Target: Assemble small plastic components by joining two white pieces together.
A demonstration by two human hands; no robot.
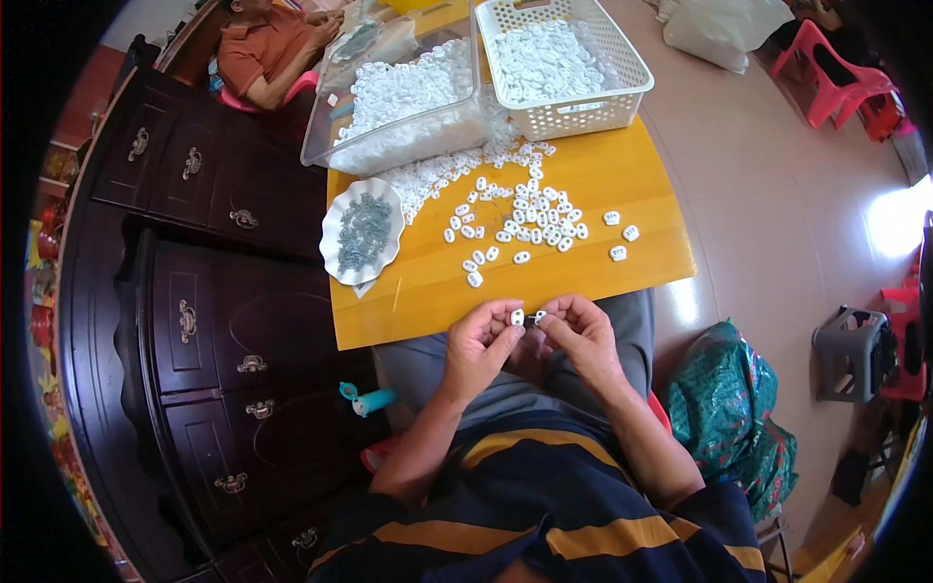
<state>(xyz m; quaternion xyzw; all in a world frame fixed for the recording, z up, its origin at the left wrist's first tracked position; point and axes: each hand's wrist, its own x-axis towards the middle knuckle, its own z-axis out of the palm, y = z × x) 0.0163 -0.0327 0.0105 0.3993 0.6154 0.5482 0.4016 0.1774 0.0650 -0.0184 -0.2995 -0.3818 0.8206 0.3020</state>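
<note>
Just below frame centre, left hand clamps fingers on a white piece, right hand likewise on a second piece; a dark pin appears between. Step judged: joining both. Next move calls for steady alignment.

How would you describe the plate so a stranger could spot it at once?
Start at the yellow table; along its left side stands the dark cabinet. On that side, just on the near side of the clear bin, sits the plate. Unlike the straight-edged bin and the basket beyond it, it is white with a wavy rim and holds a heap of small grey pieces.
</note>
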